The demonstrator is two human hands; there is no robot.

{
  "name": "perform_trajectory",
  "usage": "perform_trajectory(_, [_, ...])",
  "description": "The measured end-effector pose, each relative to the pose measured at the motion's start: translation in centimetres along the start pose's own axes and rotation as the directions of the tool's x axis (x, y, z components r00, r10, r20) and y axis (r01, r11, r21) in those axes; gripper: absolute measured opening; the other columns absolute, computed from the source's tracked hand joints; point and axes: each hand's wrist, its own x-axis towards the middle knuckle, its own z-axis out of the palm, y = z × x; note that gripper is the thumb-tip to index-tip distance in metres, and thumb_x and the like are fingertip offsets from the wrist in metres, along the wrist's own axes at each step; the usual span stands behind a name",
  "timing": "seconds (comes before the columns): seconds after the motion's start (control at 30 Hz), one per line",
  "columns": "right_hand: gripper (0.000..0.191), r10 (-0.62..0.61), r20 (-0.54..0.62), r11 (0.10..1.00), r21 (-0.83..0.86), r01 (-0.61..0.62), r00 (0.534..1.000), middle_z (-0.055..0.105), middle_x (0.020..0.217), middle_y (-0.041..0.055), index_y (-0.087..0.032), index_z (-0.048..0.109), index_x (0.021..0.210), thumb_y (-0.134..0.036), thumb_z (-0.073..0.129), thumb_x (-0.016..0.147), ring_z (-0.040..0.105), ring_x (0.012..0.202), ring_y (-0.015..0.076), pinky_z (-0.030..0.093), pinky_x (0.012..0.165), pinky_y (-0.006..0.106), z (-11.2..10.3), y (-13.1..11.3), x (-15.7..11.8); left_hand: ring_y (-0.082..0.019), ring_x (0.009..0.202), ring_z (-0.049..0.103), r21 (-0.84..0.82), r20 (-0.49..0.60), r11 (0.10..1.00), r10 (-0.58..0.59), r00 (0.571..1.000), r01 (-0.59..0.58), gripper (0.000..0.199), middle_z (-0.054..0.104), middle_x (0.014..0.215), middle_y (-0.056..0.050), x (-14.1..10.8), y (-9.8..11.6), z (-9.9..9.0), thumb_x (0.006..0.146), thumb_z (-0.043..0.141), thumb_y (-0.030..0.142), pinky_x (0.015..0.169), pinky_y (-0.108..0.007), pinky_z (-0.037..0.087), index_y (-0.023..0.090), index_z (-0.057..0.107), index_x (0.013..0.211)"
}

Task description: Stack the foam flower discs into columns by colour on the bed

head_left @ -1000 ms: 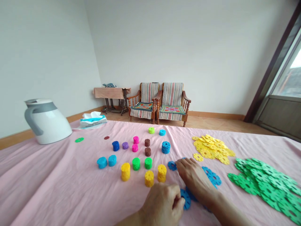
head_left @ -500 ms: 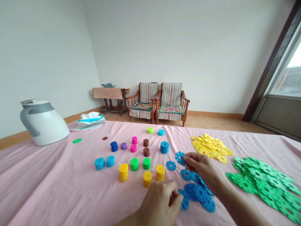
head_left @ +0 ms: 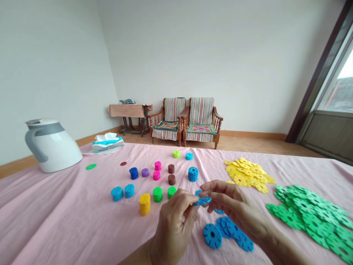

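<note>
Head view: pinching blue snowflake discs [head_left: 202,200] together between left hand [head_left: 173,224] and right hand [head_left: 234,204].
Risking a misaligned slot slipping, dropping a disc onto the blue pile [head_left: 228,230].

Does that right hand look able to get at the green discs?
Probably yes: the right hand sits near the green discs, and nothing stands between, but it first has to release the blue disc it shares with the left hand.
</note>
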Motion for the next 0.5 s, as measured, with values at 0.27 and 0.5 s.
perform_trajectory(0.27, [0.025, 0.152, 0.182, 0.976, 0.128, -0.177, 0.972, 0.068, 0.058, 0.0021, -0.013, 0.061, 0.075, -0.036, 0.070, 0.076, 0.057, 0.038, 0.0060, 0.042, 0.039, 0.014, 0.3, 0.9, -0.1, -0.016, 0.090, 0.063, 0.212, -0.006, 0.939, 0.280, 0.960, -0.272, 0.028, 0.065, 0.096, -0.007, 0.8, 0.0, -1.6, 0.085, 0.050, 0.000, 0.080, -0.024, 0.051, 0.016, 0.059, 0.106])
perform_trajectory(0.5, [0.027, 0.106, 0.121, 0.993, 0.043, -0.112, 0.987, 0.068, 0.063, 0.0007, -0.013, 0.062, 0.074, -0.038, 0.071, 0.075, 0.059, 0.042, 0.0056, 0.045, 0.040, 0.014, -0.2, 1.3, 0.4, -0.008, 0.039, 0.049, -0.343, 0.203, 0.778, -0.486, 0.850, 0.527, 0.030, 0.051, 0.050, 0.003, 0.9, 0.8, 0.0, 0.088, 0.054, 0.041, 0.036, -0.015, 0.039, 0.015, 0.051, 0.072])
